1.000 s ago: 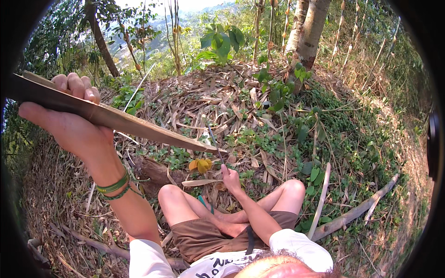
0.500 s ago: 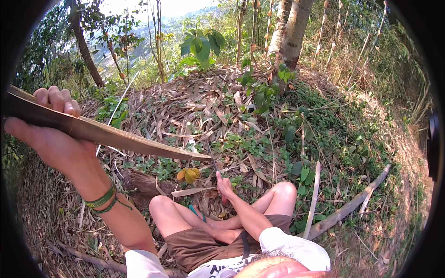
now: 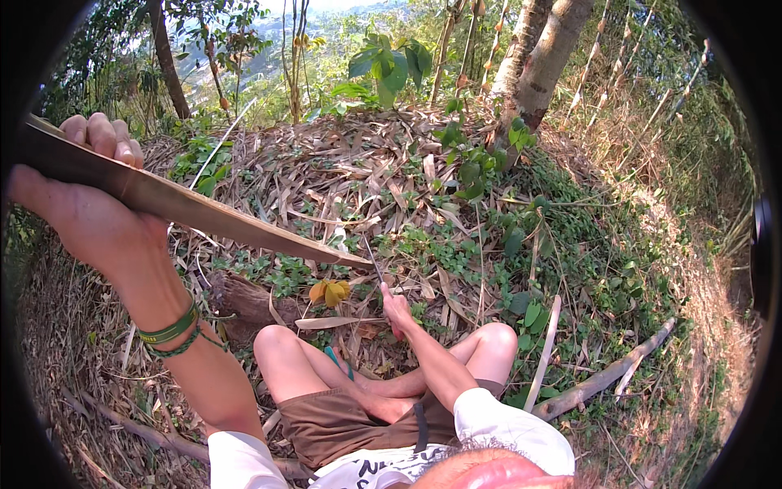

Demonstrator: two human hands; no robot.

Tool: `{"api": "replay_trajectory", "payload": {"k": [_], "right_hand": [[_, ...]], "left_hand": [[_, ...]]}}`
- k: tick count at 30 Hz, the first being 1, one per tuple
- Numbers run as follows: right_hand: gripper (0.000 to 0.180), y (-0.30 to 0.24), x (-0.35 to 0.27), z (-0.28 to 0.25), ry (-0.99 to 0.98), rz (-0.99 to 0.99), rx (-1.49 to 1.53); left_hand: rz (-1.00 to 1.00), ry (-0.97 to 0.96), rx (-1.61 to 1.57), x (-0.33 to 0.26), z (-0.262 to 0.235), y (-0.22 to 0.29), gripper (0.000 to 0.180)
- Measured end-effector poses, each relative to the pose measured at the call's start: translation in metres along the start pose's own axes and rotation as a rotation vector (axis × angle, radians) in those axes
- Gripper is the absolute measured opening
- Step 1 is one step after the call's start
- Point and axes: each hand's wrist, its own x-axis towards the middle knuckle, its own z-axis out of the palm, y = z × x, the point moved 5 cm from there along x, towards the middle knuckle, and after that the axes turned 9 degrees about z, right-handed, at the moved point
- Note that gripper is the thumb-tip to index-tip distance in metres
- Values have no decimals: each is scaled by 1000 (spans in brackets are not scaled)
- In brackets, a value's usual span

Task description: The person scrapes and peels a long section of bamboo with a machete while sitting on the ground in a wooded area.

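Lists one long, tapering brown wooden strip [image 3: 212, 215], smooth-faced, pale-edged, slanting at upper left; clasped in curled left hand [image 3: 106, 213]. Lists one thin, dark-bladed knife [image 3: 370, 250], gripped in closed right hand [image 3: 397, 310], crossing near strip's tip; cannot confirm contact. Counts two green wristbands [image 3: 170, 328], one braided.

Dry leaf litter [image 3: 342, 163] covers the central slope; green ground plants [image 3: 570, 236] grow at right; a cluster of yellow-orange leaves [image 3: 329, 292] is located right of a brown log [image 3: 244, 306]; a pale stick [image 3: 544, 352] and a grey branch [image 3: 607, 376] lie at lower right, their lower ends near each other; a brown branch [image 3: 151, 433] lies at lower left; at the rear, a pale tree trunk [image 3: 550, 69] stands tilted at right, a dark trunk [image 3: 168, 61] at left, and a broad-leaved plant [image 3: 393, 72] between them.
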Motion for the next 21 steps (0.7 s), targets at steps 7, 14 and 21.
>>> {"api": "replay_trajectory", "payload": {"k": [7, 14, 21], "right_hand": [[78, 9, -10, 38, -13, -96, 227], [70, 18, -13, 26, -228, 40, 335], [78, 41, 17, 12, 25, 164, 45]], "left_hand": [[68, -2, 79, -1, 7, 4, 67], [63, 22, 98, -9, -8, 9, 69], [10, 31, 56, -13, 13, 2, 69]]}}
